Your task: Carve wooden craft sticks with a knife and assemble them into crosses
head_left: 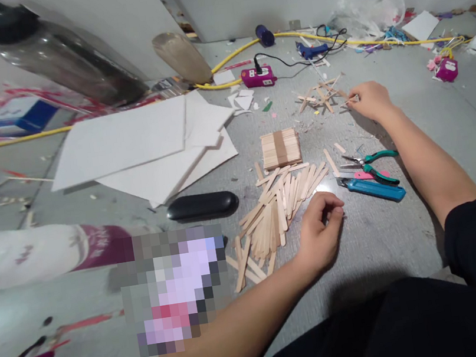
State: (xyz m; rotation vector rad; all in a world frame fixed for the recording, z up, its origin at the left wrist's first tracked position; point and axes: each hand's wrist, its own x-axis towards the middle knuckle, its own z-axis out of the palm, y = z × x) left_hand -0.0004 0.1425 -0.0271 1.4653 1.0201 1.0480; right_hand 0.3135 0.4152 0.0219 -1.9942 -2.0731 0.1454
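Note:
My right hand (370, 100) pinches a thin piece of wooden stick (346, 103) at the edge of a small heap of cut and crossed stick pieces (319, 96). Loosely curled, my left hand (321, 230) rests on the floor with its thumb and fingertips close together and nothing visible in them. Beside it lies a spread pile of flat craft sticks (276, 211). A banded bundle of craft sticks (290, 147) sits just behind that pile. To the right are a blue utility knife (376, 189), green-handled pliers (380, 168) and a pink-handled tool (365, 175).
White boards (125, 141) lie at left, near a black case (201, 206) and a pixelated phone-shaped object (187, 287). Bottles (68, 60) stand at the left. A purple power socket (259, 77), yellow cable (237, 52), blue glue gun (312, 50) and scraps line the back.

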